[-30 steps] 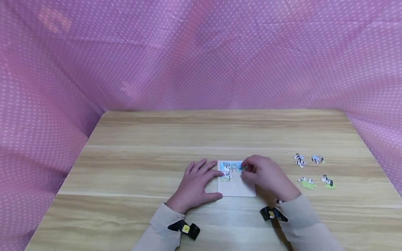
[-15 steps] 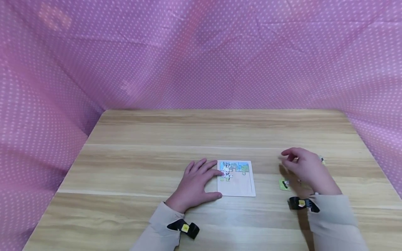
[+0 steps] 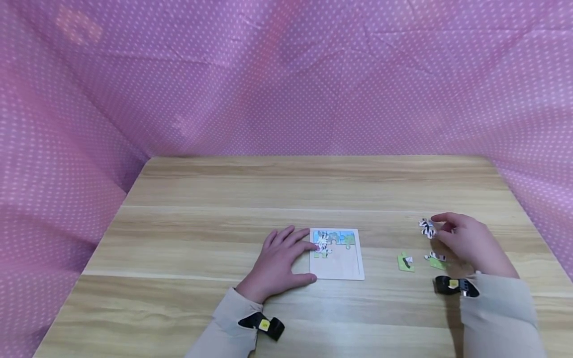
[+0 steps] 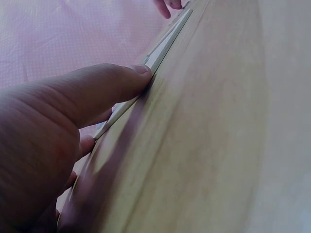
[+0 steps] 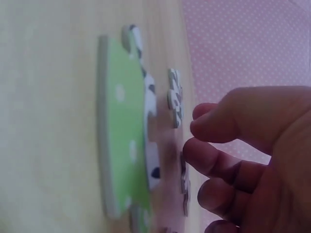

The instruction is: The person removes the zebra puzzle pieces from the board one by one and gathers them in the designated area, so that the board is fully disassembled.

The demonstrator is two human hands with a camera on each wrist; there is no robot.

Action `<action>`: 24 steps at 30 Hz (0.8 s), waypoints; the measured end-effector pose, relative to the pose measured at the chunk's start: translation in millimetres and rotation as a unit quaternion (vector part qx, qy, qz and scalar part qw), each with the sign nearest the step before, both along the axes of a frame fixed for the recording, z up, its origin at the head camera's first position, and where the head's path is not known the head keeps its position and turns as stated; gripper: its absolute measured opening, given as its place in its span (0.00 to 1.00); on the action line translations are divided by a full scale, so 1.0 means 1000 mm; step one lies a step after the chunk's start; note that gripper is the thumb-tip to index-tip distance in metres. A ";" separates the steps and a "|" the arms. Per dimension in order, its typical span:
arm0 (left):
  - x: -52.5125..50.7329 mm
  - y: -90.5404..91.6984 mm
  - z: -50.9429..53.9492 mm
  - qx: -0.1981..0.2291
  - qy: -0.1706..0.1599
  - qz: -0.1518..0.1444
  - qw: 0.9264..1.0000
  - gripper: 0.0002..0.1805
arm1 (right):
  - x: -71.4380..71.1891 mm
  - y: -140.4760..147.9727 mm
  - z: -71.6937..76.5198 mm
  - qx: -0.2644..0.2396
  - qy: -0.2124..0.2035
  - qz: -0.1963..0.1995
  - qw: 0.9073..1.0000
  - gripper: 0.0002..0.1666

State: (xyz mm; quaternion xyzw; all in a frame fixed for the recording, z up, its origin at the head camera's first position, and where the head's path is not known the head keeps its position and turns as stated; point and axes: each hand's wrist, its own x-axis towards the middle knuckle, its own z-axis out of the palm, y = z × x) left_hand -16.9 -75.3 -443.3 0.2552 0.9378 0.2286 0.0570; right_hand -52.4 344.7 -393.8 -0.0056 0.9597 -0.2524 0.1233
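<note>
Head view: seemingly choosing a puzzle piece at lower right with half-open, apparently empty right hand; steadying board with spread left hand; probably needing a pinch next.

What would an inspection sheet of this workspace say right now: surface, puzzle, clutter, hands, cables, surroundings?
Surface: light wood-grain table.
Job's things: puzzle board filled along the top and upper left, bare at lower right; loose to its right lie a striped piece, a green corner piece and a long green piece; at least one more shows partly in the right wrist view.
Clutter: nothing seen.
Hands: left hand rests at the board's left edge; right hand is beside the striped piece, contact unclear, no piece visibly held.
Cables: nothing seen.
Surroundings: pink dotted cloth behind and at both sides.
</note>
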 end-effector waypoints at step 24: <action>0.000 0.000 0.001 -0.001 0.001 0.001 1.000 0.33 | -0.006 -0.027 -0.001 -0.027 0.002 0.020 0.999 0.24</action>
